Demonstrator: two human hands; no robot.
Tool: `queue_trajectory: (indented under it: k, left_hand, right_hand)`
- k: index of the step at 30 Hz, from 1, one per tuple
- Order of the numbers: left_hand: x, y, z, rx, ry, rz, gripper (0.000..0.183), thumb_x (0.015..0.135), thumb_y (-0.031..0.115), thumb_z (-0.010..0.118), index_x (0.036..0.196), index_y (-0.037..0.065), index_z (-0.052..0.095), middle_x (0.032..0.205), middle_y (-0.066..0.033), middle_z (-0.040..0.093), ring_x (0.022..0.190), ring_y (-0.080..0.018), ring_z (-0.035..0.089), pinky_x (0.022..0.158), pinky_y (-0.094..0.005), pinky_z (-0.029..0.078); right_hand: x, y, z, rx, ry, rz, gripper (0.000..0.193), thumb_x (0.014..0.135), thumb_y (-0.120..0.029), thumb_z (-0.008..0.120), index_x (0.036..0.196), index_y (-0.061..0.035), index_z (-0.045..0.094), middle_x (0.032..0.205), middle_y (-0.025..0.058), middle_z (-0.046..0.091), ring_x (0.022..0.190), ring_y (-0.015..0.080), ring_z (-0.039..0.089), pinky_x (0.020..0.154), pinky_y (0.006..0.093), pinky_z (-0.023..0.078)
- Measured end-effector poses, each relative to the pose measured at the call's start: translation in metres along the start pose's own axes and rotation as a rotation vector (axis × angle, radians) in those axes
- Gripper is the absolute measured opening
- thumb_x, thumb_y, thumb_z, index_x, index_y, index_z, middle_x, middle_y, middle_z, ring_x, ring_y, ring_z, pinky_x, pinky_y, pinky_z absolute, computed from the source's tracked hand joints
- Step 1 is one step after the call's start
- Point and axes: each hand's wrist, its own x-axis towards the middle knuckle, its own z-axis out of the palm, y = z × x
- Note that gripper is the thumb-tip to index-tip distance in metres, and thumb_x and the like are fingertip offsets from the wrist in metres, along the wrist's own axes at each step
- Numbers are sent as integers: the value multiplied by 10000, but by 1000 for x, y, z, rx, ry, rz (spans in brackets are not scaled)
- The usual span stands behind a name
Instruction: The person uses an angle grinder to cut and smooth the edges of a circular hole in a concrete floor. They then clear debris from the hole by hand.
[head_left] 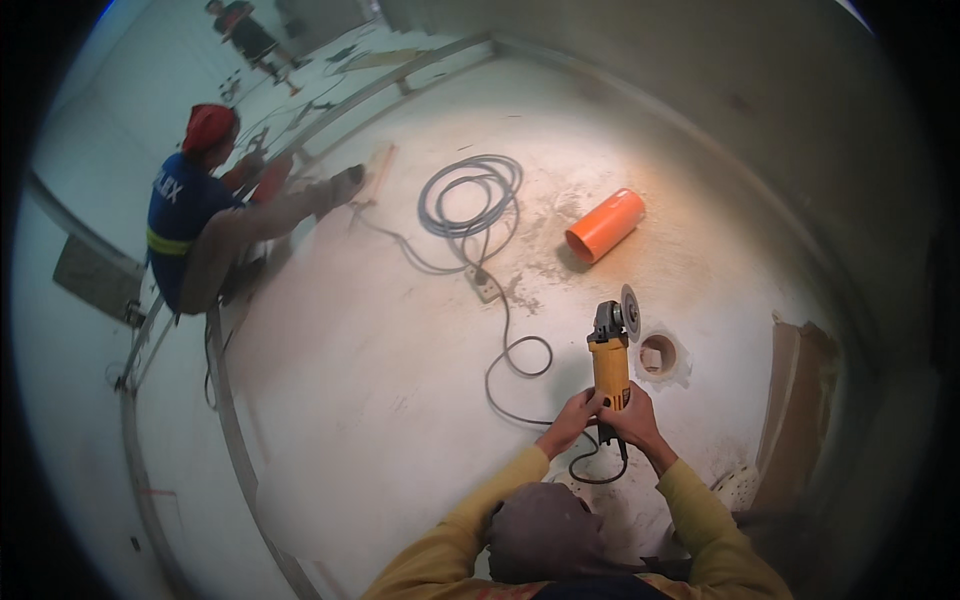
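An angle grinder [610, 365] with a yellow body and grey head is held upright in front of me, its round disc [630, 311] on the right side of the head. Around the rear of its body, my left hand [572, 420] closes from the left. My right hand [638, 418] grips the same part from the right; some fingers are hidden behind the tool. From the grinder's lower end, a dark cord [598, 481] loops down, then runs left over the pale floor. Just right of the disc, a round hole [657, 355] opens in the floor.
An orange pipe piece [605, 225] lies beyond the grinder. Coiled cable [470, 196] and a socket block [484, 286] rest farther left. Brown board [795, 410] is at the right. Metal rails [236, 440] border the left, where a co-worker [190, 210] sits; another person [245, 30] stands far back.
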Motion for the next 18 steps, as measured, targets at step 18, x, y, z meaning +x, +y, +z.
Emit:
queue_trajectory:
  k: [18]
  left_hand:
    - [-284, -213, -42, -252, 1089, -20, 520, 1054, 247, 663, 1463, -51, 542, 1212, -144, 738, 1065, -163, 702, 901, -305, 556]
  right_hand:
    - [-24, -49, 309, -407, -775, -787, 563, 728, -260, 838, 1144, 13, 575, 1116, 203, 638, 1061, 395, 645, 899, 501, 555]
